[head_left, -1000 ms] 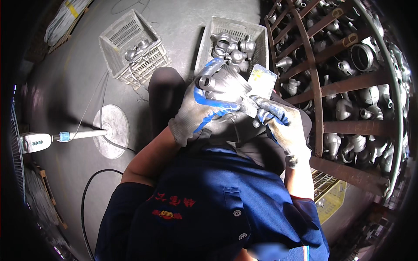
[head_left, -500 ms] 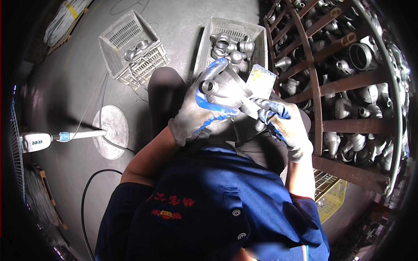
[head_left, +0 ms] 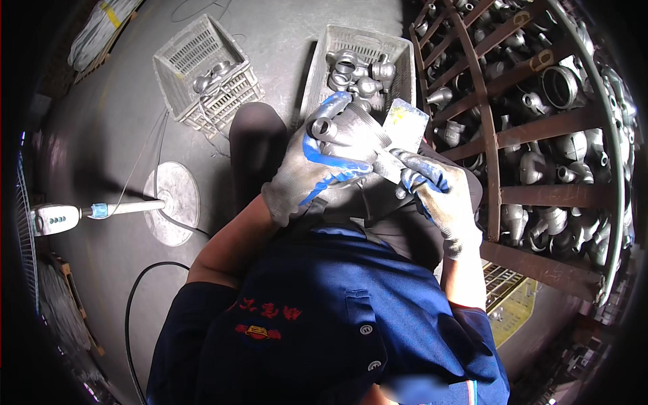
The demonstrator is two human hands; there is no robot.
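One metal fitting (head_left: 351, 128), one scraper (head_left: 398, 135), two gloved hands.

I see a red embroidered label (head_left: 263, 320) on the chest of the blue work shirt (head_left: 317, 324), left of its pocket. On the floor (head_left: 115, 101) at far left, the fan's white control panel (head_left: 55, 219) carries a row of small dark buttons. I spot no packages or signs.

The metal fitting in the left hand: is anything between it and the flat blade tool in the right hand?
Nothing visible does. The left hand grips the metal fitting, and the flat blade tool held by the right hand lies directly against its threaded end. The crates and rack stand farther away.
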